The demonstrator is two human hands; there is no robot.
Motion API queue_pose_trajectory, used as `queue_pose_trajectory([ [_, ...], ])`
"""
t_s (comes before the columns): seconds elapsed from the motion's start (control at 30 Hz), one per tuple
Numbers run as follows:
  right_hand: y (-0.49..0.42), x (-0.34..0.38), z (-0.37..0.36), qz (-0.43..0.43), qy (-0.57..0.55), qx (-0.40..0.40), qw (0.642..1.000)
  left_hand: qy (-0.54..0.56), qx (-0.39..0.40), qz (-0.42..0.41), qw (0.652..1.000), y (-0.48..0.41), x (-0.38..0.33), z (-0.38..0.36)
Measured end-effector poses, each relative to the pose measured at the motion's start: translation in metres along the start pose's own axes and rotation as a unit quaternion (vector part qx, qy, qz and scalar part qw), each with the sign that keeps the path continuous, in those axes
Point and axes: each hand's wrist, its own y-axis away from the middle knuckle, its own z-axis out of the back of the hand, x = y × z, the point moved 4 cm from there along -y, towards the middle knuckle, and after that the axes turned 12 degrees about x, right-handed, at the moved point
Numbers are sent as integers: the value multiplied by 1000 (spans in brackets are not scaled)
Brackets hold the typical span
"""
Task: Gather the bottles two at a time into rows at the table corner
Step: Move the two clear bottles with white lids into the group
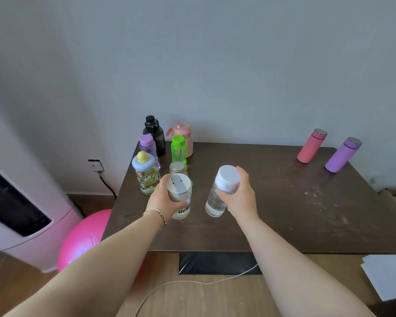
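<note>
My left hand point(164, 197) grips a clear bottle with a flip lid point(180, 187) just below its lid. My right hand point(239, 194) grips a clear bottle with a white screw cap point(215, 200) near its top. Both bottles are upright over the dark wooden table point(272, 202). At the table's far left corner stand several bottles in rows: a black one point(154, 133), a pink jug point(182, 136), a purple one point(148, 145), a green one point(178, 151), a cartoon one with a yellow knob point(144, 172) and a small jar point(178, 168).
A pink flask point(311, 145) and a purple flask point(342, 155) stand at the table's far right. Left of the table are a pink ball point(85, 236) and a white appliance point(21, 216). A cable point(181, 283) runs across the floor. White paper point(386, 275) lies at the right.
</note>
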Motion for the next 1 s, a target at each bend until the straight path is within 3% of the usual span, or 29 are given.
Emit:
queue_pose_trajectory([
  [0.37, -23, 39, -99, 4, 20, 34, 999, 0, -15, 37, 999, -16, 83, 69],
  [1.0, -25, 30, -165, -14, 44, 67, 997, 3, -12, 29, 1000, -32, 140, 77],
])
